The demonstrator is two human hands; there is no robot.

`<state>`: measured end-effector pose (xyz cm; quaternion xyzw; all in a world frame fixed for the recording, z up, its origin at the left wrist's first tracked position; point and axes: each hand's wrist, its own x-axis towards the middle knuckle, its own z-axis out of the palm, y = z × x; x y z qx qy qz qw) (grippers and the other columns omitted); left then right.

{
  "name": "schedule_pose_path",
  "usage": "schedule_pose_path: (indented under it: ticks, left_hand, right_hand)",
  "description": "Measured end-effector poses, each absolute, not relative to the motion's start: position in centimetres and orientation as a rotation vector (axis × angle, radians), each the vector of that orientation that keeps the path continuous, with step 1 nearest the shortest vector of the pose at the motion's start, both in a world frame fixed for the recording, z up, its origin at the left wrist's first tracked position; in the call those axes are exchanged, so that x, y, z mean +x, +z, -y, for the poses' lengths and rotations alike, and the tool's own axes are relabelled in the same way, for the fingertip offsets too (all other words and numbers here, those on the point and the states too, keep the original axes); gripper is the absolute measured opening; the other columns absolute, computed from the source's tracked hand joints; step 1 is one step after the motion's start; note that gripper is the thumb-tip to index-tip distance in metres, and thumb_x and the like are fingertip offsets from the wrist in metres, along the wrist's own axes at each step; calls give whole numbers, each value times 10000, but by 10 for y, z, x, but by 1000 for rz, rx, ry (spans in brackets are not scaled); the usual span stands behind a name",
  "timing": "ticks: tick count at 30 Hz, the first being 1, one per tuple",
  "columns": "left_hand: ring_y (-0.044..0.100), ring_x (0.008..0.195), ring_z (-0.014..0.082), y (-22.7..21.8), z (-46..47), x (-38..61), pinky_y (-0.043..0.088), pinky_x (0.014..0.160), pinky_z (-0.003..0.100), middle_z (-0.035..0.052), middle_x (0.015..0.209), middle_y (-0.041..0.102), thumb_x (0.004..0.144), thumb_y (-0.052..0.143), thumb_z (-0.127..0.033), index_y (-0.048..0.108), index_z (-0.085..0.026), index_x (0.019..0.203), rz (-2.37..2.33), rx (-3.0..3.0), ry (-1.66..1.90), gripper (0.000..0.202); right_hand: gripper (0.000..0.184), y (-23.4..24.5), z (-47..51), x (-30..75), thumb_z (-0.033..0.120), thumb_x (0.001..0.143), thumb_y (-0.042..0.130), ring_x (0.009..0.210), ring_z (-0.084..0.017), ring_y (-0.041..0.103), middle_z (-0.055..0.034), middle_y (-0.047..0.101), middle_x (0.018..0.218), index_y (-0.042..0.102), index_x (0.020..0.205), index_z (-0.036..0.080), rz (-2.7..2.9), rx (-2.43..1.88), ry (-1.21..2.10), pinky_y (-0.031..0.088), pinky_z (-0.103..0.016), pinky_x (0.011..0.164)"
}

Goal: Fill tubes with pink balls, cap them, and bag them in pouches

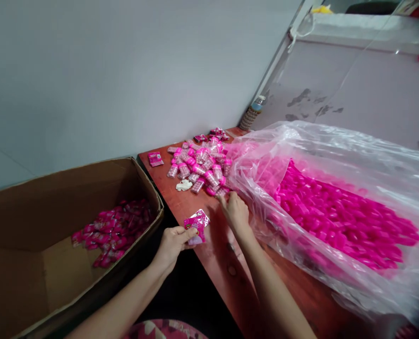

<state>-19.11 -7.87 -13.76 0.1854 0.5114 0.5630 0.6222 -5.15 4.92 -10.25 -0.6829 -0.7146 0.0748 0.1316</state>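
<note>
My left hand (175,240) pinches a shiny pink printed pouch (195,224) between thumb and fingers, over the table's left edge. At the near end of a pile of small clear bottles with pink caps (203,162), my right hand (236,210) has its fingers closed on one small bottle (221,191). Its fingertips are partly hidden behind the hand. Pale round pieces show inside the bottles. A crumpled white scrap (183,185) lies just left of the pile.
A cardboard box (132,165) at left holds many filled pink pouches (119,228). On the right, a clear plastic bag (336,136) contains bright pink plastic pieces (333,216). A flat pink pouch (155,158) lies on the red table (209,263). A bottle (252,113) stands by the wall.
</note>
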Motion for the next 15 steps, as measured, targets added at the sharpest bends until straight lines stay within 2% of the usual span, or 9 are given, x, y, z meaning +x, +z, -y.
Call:
schedule_pose_path:
  ticks: [2,5,8,11,13,15]
  left_hand:
    - [590,547,132,-136,80,-195,504,557,250,66,601,639,588,723,-318,644,-77,603,-1182,397,1297,253]
    - [584,546,122,-132,79,-204,504,545,238,68,609,641,586,727,-304,643,-74,604,-1190,349,1301,246]
    - [584,557,118,-129,78,-212,505,540,229,81,648,650,594,726,-297,655,-67,654,-1169,320,1301,248]
    - [578,541,108,-129,77,-215,506,530,221,77,646,648,601,724,-287,655,-66,670,-1139,292,1310,242]
    - [576,531,105,-129,77,-213,505,515,212,71,639,645,596,730,-265,651,-69,669,-1128,263,1311,223]
    - [581,531,109,-130,77,-210,507,502,210,70,640,645,596,731,-238,645,-70,665,-1120,222,1309,201]
  right_hand:
    - [475,-105,-67,-59,524,795,428,850,-272,598,-178,587,970,502,1022,113,2161,-2070,55,427,-331,682]
    - [494,-114,-82,-64,538,787,428,880,-299,586,-193,573,977,506,1003,100,2290,-2022,-7,436,-349,668]
    - [338,-121,-85,-56,381,825,429,905,-305,574,-189,594,945,529,982,98,2366,-1928,26,428,-357,681]
    - [206,-121,-78,-37,185,789,438,884,-280,582,-183,616,911,568,923,95,2381,-1912,84,414,-338,705]
    - [194,-120,-67,-22,139,759,441,846,-262,592,-174,626,894,585,881,95,2373,-1905,141,410,-323,702]
    - [199,-118,-52,-9,172,768,435,799,-232,600,-130,638,861,588,883,116,2368,-1875,209,415,-299,682]
